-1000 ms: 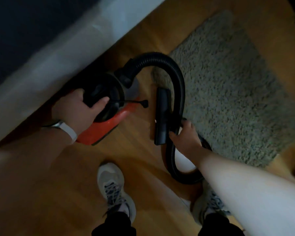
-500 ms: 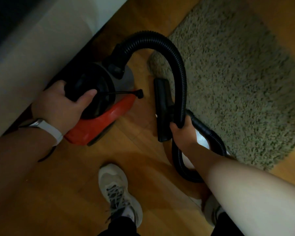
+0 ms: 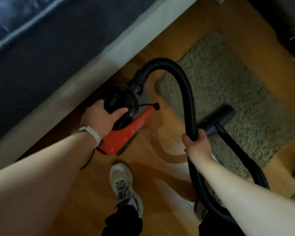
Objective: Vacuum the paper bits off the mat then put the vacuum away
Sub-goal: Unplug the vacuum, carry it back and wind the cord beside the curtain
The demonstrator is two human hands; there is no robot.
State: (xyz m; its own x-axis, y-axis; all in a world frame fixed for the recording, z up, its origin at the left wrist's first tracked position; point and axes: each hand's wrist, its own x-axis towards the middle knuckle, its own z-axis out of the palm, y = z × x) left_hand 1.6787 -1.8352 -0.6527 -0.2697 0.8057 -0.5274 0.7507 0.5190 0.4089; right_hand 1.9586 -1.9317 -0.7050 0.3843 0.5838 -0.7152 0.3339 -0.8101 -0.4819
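Left hand (image 3: 100, 118) wrapped around vacuum (image 3: 124, 130) handle, by the bed base. Right hand (image 3: 196, 147) clamped on hose (image 3: 187, 92). Nozzle (image 3: 219, 119) over the mat (image 3: 228, 92) edge, contact unclear.

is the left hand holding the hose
No, the left hand grips the top handle of the red vacuum, while the right hand holds the hose.

Wooden floor (image 3: 167, 126) bearing a shaggy grey-green mat (image 3: 228, 86) at far right; one pale laced shoe (image 3: 122, 181) stands near centre.
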